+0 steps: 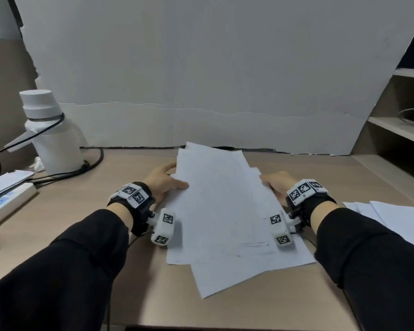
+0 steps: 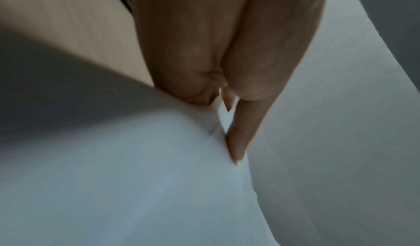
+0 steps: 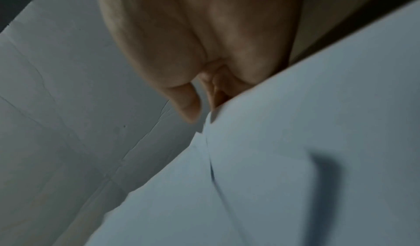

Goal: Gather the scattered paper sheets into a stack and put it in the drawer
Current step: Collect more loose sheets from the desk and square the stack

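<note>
Several white paper sheets lie as a loose, fanned pile in the middle of the wooden desk, their corners out of line. My left hand grips the pile's left edge with the thumb on top. My right hand holds the right edge, thumb by the rim. In the left wrist view the thumb lies along the paper, fingers hidden beneath. In the right wrist view the sheets run into the hand below the thumb. No drawer is in view.
A white bottle and black cables stand at the back left, a flat box at the left edge. More white sheets lie at the right. Shelves rise on the right, a white board behind.
</note>
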The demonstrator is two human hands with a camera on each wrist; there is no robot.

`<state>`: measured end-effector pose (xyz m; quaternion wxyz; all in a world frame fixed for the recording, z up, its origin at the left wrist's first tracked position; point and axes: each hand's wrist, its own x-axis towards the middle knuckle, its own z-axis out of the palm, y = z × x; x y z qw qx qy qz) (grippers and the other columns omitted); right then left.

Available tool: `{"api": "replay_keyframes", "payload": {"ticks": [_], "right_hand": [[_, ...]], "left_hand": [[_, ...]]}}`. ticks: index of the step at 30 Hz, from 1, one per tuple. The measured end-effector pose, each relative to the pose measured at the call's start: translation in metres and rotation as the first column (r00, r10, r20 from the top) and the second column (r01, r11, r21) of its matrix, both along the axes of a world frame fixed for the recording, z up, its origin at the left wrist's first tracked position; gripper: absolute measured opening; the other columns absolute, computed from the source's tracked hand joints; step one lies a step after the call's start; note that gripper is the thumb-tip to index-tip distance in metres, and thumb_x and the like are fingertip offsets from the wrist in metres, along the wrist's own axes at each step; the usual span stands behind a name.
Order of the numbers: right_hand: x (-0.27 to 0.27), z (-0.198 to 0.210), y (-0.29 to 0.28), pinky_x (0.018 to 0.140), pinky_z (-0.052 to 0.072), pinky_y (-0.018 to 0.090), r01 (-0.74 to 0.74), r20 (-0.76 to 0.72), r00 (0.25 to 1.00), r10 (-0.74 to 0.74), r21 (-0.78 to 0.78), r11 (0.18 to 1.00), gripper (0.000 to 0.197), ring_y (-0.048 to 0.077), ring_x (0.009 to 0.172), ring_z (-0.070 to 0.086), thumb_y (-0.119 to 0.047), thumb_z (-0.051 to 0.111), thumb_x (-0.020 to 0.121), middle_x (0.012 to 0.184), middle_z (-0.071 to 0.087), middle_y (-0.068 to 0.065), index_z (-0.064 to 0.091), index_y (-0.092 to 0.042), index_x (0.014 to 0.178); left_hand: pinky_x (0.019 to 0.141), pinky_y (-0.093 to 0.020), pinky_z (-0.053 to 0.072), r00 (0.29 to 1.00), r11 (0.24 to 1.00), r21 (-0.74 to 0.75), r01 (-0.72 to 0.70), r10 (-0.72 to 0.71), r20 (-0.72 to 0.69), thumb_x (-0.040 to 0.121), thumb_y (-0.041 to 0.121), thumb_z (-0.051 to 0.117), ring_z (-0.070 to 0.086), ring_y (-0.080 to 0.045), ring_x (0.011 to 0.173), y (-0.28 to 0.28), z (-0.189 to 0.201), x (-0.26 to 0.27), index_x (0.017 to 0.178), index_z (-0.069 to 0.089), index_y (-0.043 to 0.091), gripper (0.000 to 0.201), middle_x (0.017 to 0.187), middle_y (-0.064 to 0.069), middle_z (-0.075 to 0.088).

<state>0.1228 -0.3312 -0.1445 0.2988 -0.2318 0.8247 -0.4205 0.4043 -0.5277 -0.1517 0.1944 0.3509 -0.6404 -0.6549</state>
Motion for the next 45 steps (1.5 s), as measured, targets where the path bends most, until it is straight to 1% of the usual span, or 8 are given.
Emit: {"api": "replay_keyframes", "payload": {"ticks": [4, 11, 15, 20, 29, 34, 39, 45], "right_hand": [[0.01, -0.005, -0.016, 0.09, 0.055, 0.05, -0.062, 0.062, 0.996, 0.06, 0.025, 0.998, 0.092, 0.03, 0.1, 0.069, -0.068, 0.085, 0.042, 0.106, 0.071, 0.007, 0.068, -0.01, 0.112], [0.032, 0.01, -0.004, 0.088, 0.057, 0.046, -0.073, -0.101, 0.993, 0.056, -0.173, 0.982, 0.021, 0.03, 0.09, 0.071, 0.0, 0.077, 0.077, 0.103, 0.073, 0.014, 0.069, -0.008, 0.094], [0.043, 0.041, 0.007, 0.084, 0.058, 0.038, -0.118, -0.175, 0.984, 0.026, -0.541, 0.833, 0.03, 0.019, 0.089, 0.073, 0.003, 0.071, 0.081, 0.097, 0.075, 0.0, 0.068, -0.02, 0.099], [0.058, 0.09, 0.018, 0.079, 0.057, 0.024, -0.194, -0.265, 0.964, 0.019, -0.655, 0.731, 0.029, 0.012, 0.086, 0.071, 0.002, 0.069, 0.084, 0.098, 0.073, -0.001, 0.065, -0.013, 0.108], [0.065, 0.137, 0.025, 0.058, 0.043, 0.008, -0.193, -0.469, 0.857, -0.212, -0.674, 0.713, 0.023, -0.01, 0.057, 0.052, -0.003, 0.068, 0.079, 0.074, 0.058, -0.008, 0.051, -0.018, 0.076], [0.07, 0.142, 0.019, 0.075, 0.048, 0.011, -0.109, -0.399, 0.865, -0.304, -0.742, 0.662, 0.048, 0.013, 0.088, 0.062, -0.008, 0.066, 0.077, 0.098, 0.062, -0.007, 0.048, -0.007, 0.121], [0.058, 0.111, 0.019, 0.077, 0.054, 0.031, 0.013, -0.235, 0.935, -0.265, -0.725, 0.689, 0.041, 0.017, 0.081, 0.067, -0.014, 0.073, 0.068, 0.094, 0.071, 0.004, 0.064, -0.003, 0.106], [0.061, 0.123, 0.015, 0.062, 0.052, 0.031, 0.0, -0.3, 0.9, -0.316, -0.725, 0.688, 0.011, 0.016, 0.064, 0.06, -0.01, 0.061, 0.071, 0.07, 0.065, -0.003, 0.067, -0.012, 0.08]], "left_hand": [[0.094, -0.063, 0.053, 0.981, 0.978, 0.143, -0.152, 0.167, -0.101, 0.036, 0.015, 0.102, 0.069, -0.045, 0.104, -0.007, -0.01, -0.026, 0.149, 0.035, 0.0, 0.132, 0.125, -0.027, 0.065], [0.107, -0.048, 0.046, 0.966, 0.957, 0.228, -0.178, 0.214, -0.147, 0.077, 0.02, 0.085, 0.057, -0.043, 0.125, 0.012, -0.007, -0.042, 0.136, 0.051, -0.004, 0.072, 0.141, -0.027, 0.051], [0.053, -0.027, 0.036, 0.94, 0.947, 0.173, -0.271, 0.299, -0.163, 0.074, 0.033, 0.088, 0.048, -0.016, 0.05, 0.013, 0.005, -0.037, 0.074, 0.05, 0.014, 0.043, 0.059, 0.002, 0.05], [0.072, -0.029, 0.056, 0.928, 0.997, 0.059, -0.049, 0.067, -0.366, 0.082, 0.032, 0.082, 0.07, -0.021, 0.088, 0.021, 0.042, -0.025, 0.131, 0.06, 0.004, 0.061, 0.107, -0.006, 0.072], [0.083, -0.03, 0.059, 0.854, 0.768, -0.507, -0.392, 0.098, -0.511, 0.082, -0.004, 0.066, 0.072, -0.017, 0.096, 0.059, 0.134, -0.039, 0.114, 0.065, 0.012, 0.036, 0.107, -0.004, 0.074], [0.078, -0.037, 0.06, 0.811, 0.59, -0.595, -0.546, 0.193, -0.553, 0.074, 0.009, 0.062, 0.072, -0.022, 0.086, 0.079, 0.15, -0.048, 0.103, 0.069, 0.018, 0.031, 0.09, 0.001, 0.075], [0.075, -0.033, 0.059, 0.862, 0.817, -0.418, -0.397, 0.176, -0.475, 0.079, 0.003, 0.073, 0.073, -0.007, 0.076, 0.077, 0.122, -0.046, 0.098, 0.069, 0.019, 0.025, 0.088, 0.006, 0.075], [0.066, -0.029, 0.055, 0.832, 0.79, -0.468, -0.396, 0.092, -0.547, 0.086, -0.006, 0.062, 0.065, -0.013, 0.075, 0.082, 0.131, -0.044, 0.102, 0.066, 0.009, 0.023, 0.091, -0.005, 0.071]]}}
